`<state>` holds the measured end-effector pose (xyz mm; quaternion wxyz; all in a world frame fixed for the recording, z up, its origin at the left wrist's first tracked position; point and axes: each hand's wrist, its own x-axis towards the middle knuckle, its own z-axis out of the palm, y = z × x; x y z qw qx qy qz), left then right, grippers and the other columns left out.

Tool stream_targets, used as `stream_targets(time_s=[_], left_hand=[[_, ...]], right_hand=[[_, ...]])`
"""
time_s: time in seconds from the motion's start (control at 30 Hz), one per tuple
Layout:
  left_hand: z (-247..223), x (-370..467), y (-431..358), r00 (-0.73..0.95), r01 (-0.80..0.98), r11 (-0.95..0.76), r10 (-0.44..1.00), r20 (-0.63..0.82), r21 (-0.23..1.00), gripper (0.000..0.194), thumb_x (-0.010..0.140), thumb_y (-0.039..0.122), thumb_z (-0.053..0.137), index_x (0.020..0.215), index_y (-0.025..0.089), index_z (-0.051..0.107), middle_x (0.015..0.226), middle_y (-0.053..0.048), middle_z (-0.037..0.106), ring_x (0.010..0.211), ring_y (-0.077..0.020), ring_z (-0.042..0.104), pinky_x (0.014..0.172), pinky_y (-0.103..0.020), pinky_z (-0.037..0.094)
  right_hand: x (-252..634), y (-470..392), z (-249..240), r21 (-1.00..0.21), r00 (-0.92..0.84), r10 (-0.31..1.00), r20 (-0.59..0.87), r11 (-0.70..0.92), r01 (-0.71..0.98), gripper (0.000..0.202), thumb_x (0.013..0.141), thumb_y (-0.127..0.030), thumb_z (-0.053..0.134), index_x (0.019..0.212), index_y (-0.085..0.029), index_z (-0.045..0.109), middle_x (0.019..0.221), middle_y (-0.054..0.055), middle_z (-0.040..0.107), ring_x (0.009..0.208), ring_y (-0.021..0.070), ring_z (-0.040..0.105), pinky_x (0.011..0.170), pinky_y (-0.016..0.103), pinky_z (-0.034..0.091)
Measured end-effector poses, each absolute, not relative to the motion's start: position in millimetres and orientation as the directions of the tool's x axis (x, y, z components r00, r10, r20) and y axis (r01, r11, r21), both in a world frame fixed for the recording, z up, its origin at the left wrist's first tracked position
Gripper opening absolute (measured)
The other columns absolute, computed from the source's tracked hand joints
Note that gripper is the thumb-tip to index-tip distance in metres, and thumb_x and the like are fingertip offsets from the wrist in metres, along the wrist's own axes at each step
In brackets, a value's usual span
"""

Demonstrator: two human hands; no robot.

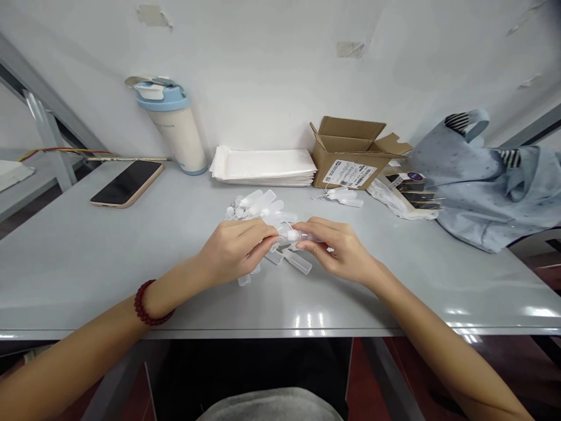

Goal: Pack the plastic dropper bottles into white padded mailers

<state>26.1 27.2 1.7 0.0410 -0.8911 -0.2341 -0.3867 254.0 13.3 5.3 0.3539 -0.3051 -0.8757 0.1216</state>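
My bench [175, 310] is bearing an open carton [346, 166], a few bottles [344, 197] lying beside it, a bigger pile [262, 203] waiting nearer; my right grip [348, 251] is pinching one capped bottle [303, 236], my left grip [232, 248] closing on something unclear.

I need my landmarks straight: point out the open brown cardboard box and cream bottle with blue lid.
Open brown cardboard box [348, 173]: head view, on its white front label.
Cream bottle with blue lid [182, 140]: head view, on its body.
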Motion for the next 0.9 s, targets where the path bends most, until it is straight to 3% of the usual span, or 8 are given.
stream_targets(time_s=[0.43,0.7,0.9], left_hand=[[-5,32,36,0.591,0.372,-0.927,0.268,0.761,0.038,0.013,0.089,0.007,0.051,0.084,0.016,0.059,0.061,0.001,0.062,0.051,-0.0108,0.054,0.050,-0.021,0.042],[-9,34,37,0.599,0.392,-0.919,0.280,0.750,0.030,0.013,0.088,0.007,0.053,0.080,0.015,0.060,0.059,0.001,0.061,0.049,-0.0113,0.054,0.049,-0.022,0.042],[1,40,41,0.563,0.430,-0.898,0.347,0.750,0.092,0.007,0.088,0.012,0.057,0.081,0.013,0.060,0.060,0.002,0.058,0.048,-0.0092,0.053,0.050,-0.021,0.042]], right_hand=[[254,15,4,-0.479,-0.532,0.649,0.544,0.761,0.439,0.022,0.096,-0.027,0.051,0.109,-0.015,0.063,0.076,0.004,0.060,0.060,0.0122,0.051,0.056,0.025,0.042],[253,16,0,-0.478,-0.532,0.650,0.543,0.760,0.440,0.022,0.096,-0.025,0.051,0.109,-0.013,0.063,0.076,0.004,0.061,0.061,0.0128,0.052,0.057,0.025,0.042],[255,19,8,-0.470,-0.509,0.665,0.546,0.746,0.471,0.022,0.096,-0.028,0.052,0.109,-0.014,0.062,0.074,0.001,0.057,0.058,0.0117,0.049,0.056,0.024,0.040]])
